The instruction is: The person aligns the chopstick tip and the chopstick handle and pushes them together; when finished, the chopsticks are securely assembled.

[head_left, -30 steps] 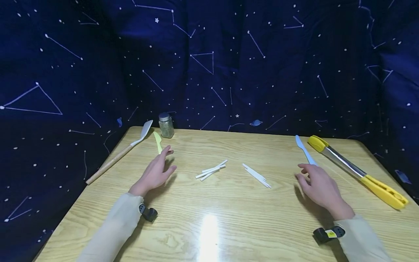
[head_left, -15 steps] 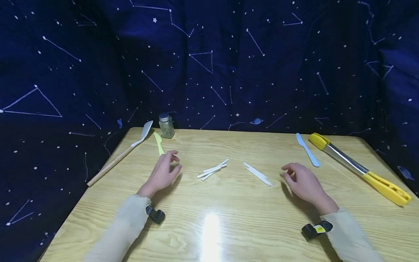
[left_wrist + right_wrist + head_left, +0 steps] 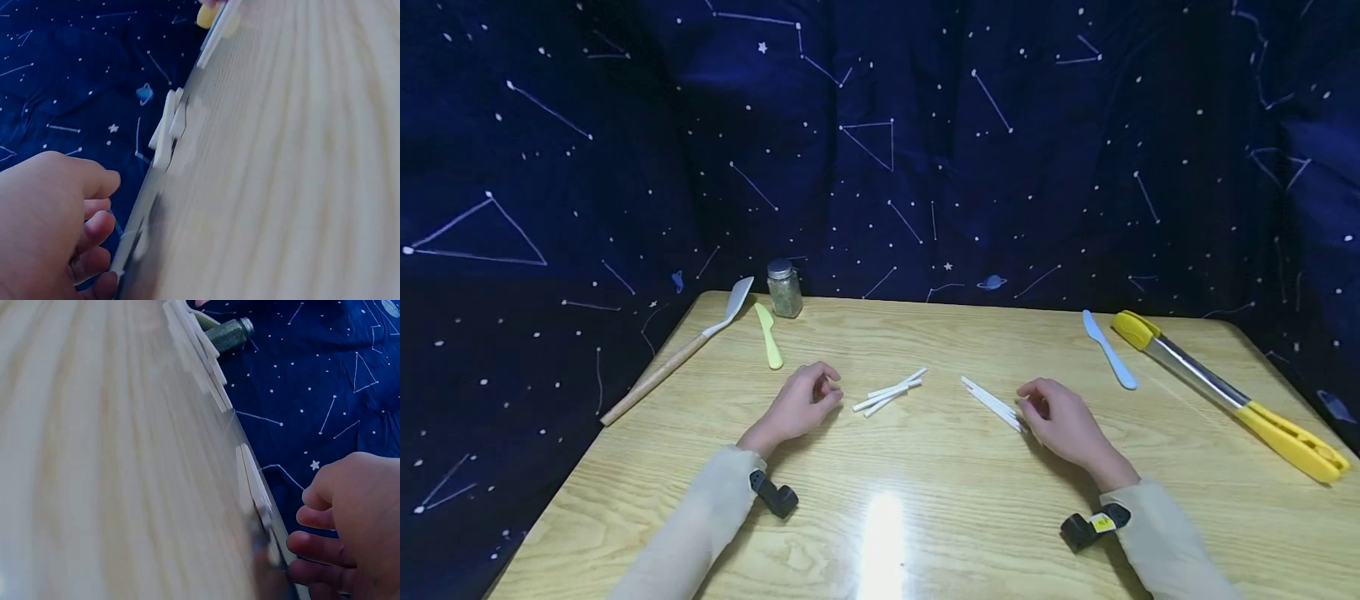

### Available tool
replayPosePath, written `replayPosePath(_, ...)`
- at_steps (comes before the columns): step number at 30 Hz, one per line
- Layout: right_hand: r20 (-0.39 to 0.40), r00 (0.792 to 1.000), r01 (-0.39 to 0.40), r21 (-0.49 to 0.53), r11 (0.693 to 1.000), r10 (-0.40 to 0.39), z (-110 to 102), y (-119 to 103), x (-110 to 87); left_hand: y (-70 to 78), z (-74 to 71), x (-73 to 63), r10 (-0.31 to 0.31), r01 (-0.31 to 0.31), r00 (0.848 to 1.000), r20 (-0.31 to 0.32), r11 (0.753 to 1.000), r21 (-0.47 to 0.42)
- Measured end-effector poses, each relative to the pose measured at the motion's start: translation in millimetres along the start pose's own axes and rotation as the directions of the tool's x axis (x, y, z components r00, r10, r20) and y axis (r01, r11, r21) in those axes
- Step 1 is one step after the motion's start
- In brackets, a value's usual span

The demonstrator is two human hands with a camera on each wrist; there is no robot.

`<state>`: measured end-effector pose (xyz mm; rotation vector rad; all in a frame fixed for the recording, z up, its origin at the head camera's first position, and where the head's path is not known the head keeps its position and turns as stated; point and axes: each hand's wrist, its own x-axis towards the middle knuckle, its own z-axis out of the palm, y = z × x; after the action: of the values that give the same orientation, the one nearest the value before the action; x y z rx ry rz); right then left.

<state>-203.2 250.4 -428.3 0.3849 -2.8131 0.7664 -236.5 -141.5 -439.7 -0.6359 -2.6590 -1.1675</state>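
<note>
Two small groups of short white sticks lie on the wooden table. The left group of sticks (image 3: 887, 395) is crossed over itself; the right group of sticks (image 3: 992, 404) lies nearly parallel. My left hand (image 3: 797, 405) hovers just left of the crossed group, fingers loosely bent with nothing between them. Beside the right group is my right hand (image 3: 1066, 423), its fingertips right at the sticks' near end in the head view. In the right wrist view, a gap shows between the loosely bent fingers (image 3: 319, 548) and the white sticks (image 3: 251, 481).
Back left are a spatula (image 3: 673, 364) with a wooden handle, a yellow-green knife (image 3: 769, 340) and a glass jar (image 3: 786, 292) of green flakes. A blue knife (image 3: 1108, 350) and yellow-ended tongs (image 3: 1225, 396) lie on the right. A starry dark-blue cloth (image 3: 880, 208) hangs behind the table.
Both hands have moved inward, the left one away from the yellow-green knife and the right one away from the blue knife, each to a group of white sticks.
</note>
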Motion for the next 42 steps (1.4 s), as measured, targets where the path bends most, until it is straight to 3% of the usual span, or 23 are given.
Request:
replayPosePath(4, -0.003, 1.000, 0.007, 0.024, 1.000, -0.007, 6.3, -1.0, 3.4, -1.8, 11.6, 3.6, 0.042, -0.041, 0.998, 0.045, 0.999, -0.027)
replayPosePath(9, 0.003, 1.000, 0.002, 0.043, 0.999, -0.002, 10.9, -1.5, 4.9, 0.2, 21.5, 3.9, 0.030, -0.028, 0.997, 0.071, 0.999, -0.031)
replayPosePath(16, 0.019, 0.999, -0.049, 0.052, 0.997, 0.048, 16.4, -4.3, 9.4, -0.3, 27.9, 1.8, 0.031, -0.032, 0.998, 0.058, 0.999, 0.020)
replayPosePath(22, 0.020, 0.997, -0.076, 0.015, 0.997, 0.075, 19.3, -6.1, 15.3, -3.5, 29.9, 2.7, 0.068, -0.070, 0.997, 0.035, 0.995, 0.074)
replayPosePath(29, -0.010, 0.999, -0.043, 0.021, 0.999, 0.043, 22.9, -10.2, 15.5, -3.7, 28.8, 0.1, 0.073, -0.074, 0.997, 0.017, 0.994, 0.079)
replayPosePath(37, -0.015, 0.995, -0.096, 0.047, 0.994, 0.097, 28.1, -14.8, 14.7, -2.5, 27.7, 2.0, 0.059, -0.059, 0.997, 0.047, 0.998, 0.004)
replayPosePath(42, -0.023, 0.997, -0.075, 0.091, 0.993, 0.078, 32.0, -11.5, 15.6, -2.8, 26.6, 3.1, 0.048, -0.047, 0.998, 0.028, 0.998, -0.033)
